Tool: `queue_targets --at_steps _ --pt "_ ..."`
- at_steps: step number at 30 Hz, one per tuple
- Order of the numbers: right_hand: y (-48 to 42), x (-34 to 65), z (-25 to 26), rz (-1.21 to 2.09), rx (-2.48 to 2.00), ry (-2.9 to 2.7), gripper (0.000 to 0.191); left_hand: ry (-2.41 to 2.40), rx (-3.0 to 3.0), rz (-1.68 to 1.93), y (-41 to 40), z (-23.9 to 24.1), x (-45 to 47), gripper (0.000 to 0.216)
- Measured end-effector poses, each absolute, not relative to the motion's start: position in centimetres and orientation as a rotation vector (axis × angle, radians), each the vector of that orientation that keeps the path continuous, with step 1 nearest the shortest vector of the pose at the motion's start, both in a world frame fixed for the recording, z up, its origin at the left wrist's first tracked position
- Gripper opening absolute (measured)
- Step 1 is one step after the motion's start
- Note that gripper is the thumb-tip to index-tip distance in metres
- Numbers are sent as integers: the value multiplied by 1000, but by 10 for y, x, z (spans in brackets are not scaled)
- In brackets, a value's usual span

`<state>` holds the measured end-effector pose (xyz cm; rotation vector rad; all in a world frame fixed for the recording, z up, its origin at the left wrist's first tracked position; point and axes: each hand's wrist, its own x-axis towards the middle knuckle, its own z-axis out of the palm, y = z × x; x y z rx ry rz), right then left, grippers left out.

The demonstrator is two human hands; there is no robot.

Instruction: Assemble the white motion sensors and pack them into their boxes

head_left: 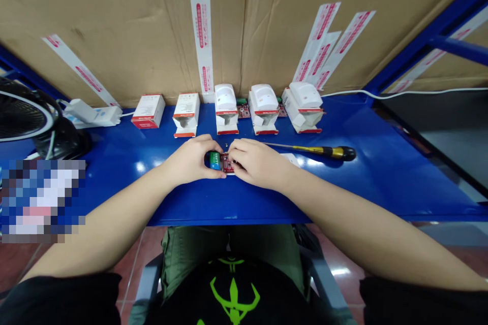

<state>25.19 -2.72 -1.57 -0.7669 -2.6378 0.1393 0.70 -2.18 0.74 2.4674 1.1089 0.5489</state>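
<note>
A small red circuit board (pixel 227 163) with a green and blue battery (pixel 215 161) at its left end is between my hands on the blue table. My left hand (pixel 196 160) curves around the battery end, thumb at the near edge and fingers at the far edge. Bent over the board's right part are the fingers of my right hand (pixel 259 163), closed against it; the fingertips are partly hidden. A white edge shows under the board. To the right, a white plastic piece (pixel 292 159) lies partly behind my right hand. Beyond that hand rests a screwdriver (pixel 324 151) with a yellow and black handle.
Along the back stand several small white-and-red boxes (pixel 148 110), some with white detector housings (pixel 225 96) on top. More red boards (pixel 244 109) lie between them. A black fan (pixel 57 127) and a white power strip (pixel 93 116) occupy the left. Cardboard (pixel 152 25) walls the back.
</note>
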Motion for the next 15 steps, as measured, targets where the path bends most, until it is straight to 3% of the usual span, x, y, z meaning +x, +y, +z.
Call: queue_targets --at_steps 15 --pt "-27 255 -15 180 -813 -2607 21 1114 2440 539 -23 7 9 44"
